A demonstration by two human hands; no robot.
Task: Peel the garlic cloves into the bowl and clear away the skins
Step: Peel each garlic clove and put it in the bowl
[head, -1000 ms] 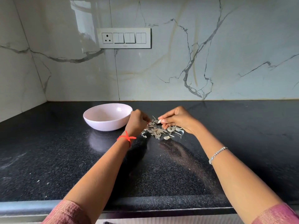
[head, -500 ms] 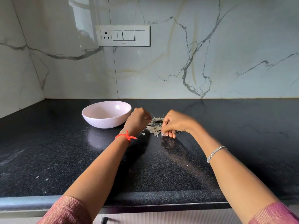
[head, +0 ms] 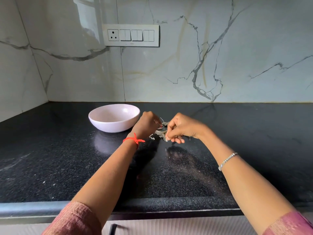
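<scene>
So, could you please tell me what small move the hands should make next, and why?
Probably close the two hands together and lift the garlic skins as one clump: the left hand and right hand curl at either side of the pile, which lies on the counter beside the bowl.

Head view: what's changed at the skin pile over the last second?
The right hand dropped from a straight-fingered pinch above the garlic skins onto the pile, its fingers now curled round some skins. The left hand stayed fisted beside the pile; what it holds is hidden. The bowl stayed put.
</scene>
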